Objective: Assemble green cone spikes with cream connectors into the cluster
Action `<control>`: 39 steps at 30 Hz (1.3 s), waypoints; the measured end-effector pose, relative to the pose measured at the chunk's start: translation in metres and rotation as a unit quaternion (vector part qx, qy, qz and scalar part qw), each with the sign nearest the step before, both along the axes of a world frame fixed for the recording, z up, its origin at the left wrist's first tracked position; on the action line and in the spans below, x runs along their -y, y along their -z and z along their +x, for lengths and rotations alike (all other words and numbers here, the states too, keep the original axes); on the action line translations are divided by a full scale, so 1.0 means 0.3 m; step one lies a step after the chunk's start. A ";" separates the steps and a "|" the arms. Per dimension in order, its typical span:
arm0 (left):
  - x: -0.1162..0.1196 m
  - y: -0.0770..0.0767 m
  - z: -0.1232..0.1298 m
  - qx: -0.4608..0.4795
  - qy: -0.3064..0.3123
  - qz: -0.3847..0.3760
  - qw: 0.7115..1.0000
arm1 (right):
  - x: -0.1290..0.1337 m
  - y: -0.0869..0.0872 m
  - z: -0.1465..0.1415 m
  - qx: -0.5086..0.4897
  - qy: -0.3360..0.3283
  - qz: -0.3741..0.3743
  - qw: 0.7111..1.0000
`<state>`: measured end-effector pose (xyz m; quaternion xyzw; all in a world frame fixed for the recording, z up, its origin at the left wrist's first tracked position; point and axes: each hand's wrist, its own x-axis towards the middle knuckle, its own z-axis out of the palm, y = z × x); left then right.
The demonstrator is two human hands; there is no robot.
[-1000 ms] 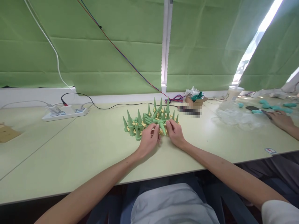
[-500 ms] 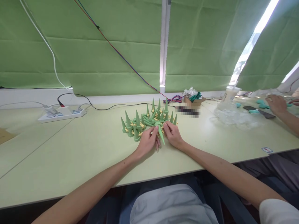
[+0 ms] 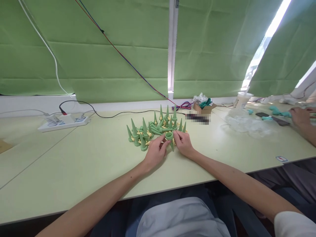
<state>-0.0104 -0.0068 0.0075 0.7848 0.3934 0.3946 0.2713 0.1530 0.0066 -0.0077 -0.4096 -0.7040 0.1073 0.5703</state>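
Note:
A green plastic cone (image 3: 169, 135) is tipped with its round, hollow base facing up toward me and its point downward. My left hand (image 3: 158, 148) pinches the base from the left, fingers closed. At the right rim my right hand (image 3: 182, 141) is also closed, thumb and finger pressed against the cone. Just beyond my hands stands a cluster of similar green cones (image 3: 143, 143), several upright with small yellow pieces (image 3: 150, 134) between them. Other cones (image 3: 155, 128) lie on their sides in the middle of the cluster.
A power strip (image 3: 64, 123) with plugs and cables lies at the left. Behind the cones are a coiled cable (image 3: 185, 105) and a small cardboard box (image 3: 205, 108). To the right stand a plastic cup (image 3: 243, 99) and crumpled clear plastic (image 3: 249, 125); another person's hand (image 3: 301, 118) is beyond.
The held cone has been turned so its hollow base shows upward. My hands stay in nearly the same place. The other person's hand at the right has moved further right.

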 end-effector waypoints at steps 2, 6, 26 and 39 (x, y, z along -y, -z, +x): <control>0.002 0.001 0.004 0.006 0.000 0.000 1.000 | 0.002 -0.005 -0.003 0.004 0.013 0.015 1.000; 0.006 -0.001 0.010 0.026 0.012 -0.011 1.000 | 0.006 -0.011 -0.007 -0.002 0.013 0.021 1.000; 0.014 -0.013 0.027 0.209 0.103 -0.279 0.932 | 0.036 -0.034 0.005 -0.006 -0.015 -0.025 1.000; 0.021 -0.013 0.016 0.197 0.130 -0.251 0.939 | 0.018 -0.028 0.015 0.002 -0.037 -0.025 0.999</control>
